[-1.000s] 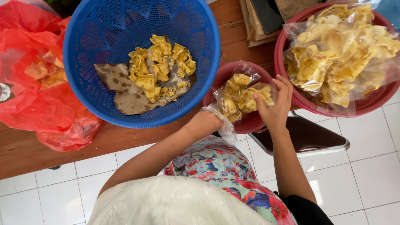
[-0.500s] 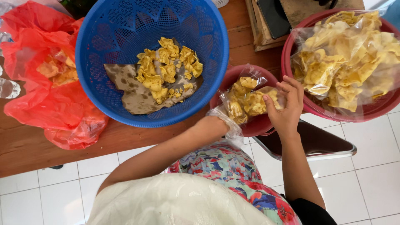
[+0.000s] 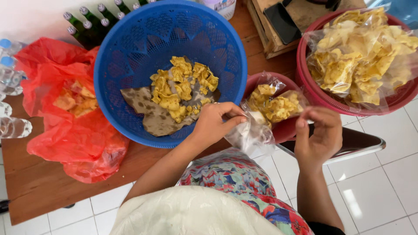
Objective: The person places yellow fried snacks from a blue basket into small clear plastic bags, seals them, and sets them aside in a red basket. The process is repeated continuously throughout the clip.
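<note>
We hold a small clear plastic bag (image 3: 265,114) of yellow chips just above a little red bowl (image 3: 285,126) at the edge of the wooden counter (image 3: 39,187). Our left hand (image 3: 215,122) has its fingers (image 3: 233,119) pinched together on the loose neck of the bag, while our right hand (image 3: 318,137) hangs just beside it, thumb and fingers curled close, though we cannot tell whether any plastic is caught between them.

Behind the left hand stands a big blue basket (image 3: 130,56) with a scatter of the same chips (image 3: 183,87) over brown paper. A larger red basin (image 3: 313,93) lined with clear plastic and heaped with chips sits to the right. A crumpled red plastic bag (image 3: 74,126) lies at the left, with green bottles (image 3: 91,21) and clear water bottles (image 3: 11,74) at the back.

To close the bag well, in our judgement, we should gather the neck evenly above the chips, press out the air, keep the pinch firm with the left hand while the right takes up the slack, and hold the bag over the bowl so nothing spills and the brittle chips are not crushed.
</note>
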